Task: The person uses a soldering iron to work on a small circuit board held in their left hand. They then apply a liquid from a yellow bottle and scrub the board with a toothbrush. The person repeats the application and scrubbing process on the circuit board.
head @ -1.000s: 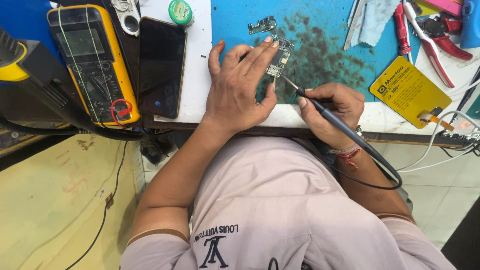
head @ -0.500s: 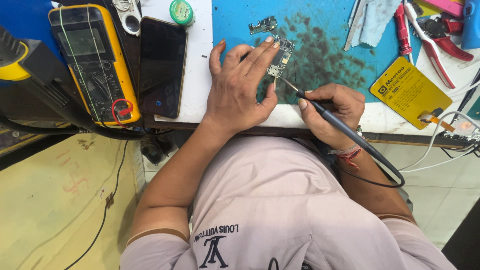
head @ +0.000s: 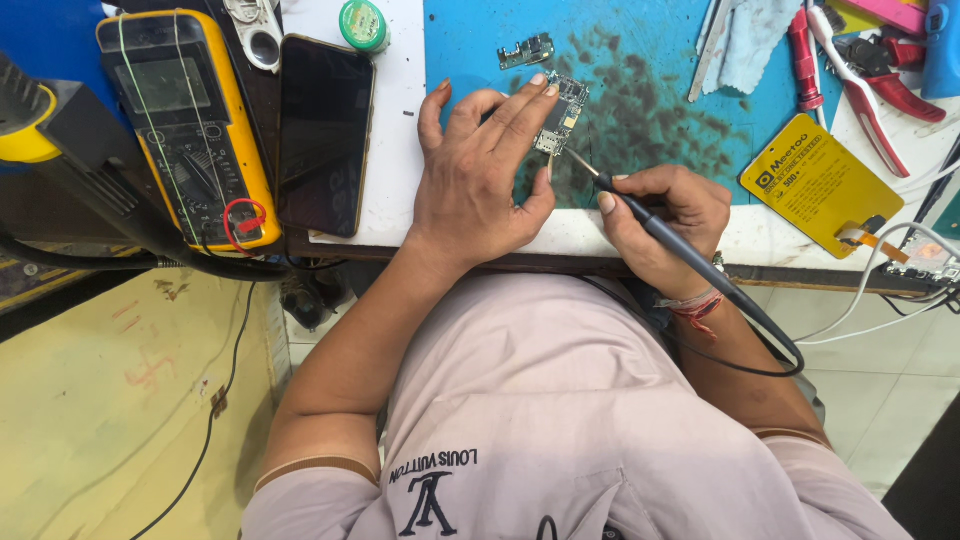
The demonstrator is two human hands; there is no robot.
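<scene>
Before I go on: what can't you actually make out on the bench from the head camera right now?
- Circuit board: its left part is hidden under the left hand; components too small to tell.
- Soldering iron tip: whether it touches the board is too fine to tell.
- Red-handled pliers: cut off by the top edge.
- Right hand: palm hidden.

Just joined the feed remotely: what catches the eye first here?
The left hand pins a small circuit board on the stained blue mat, while the right hand holds a black corded soldering iron, tip at the board. A yellow multimeter and a dark phone lie at far left.
</scene>
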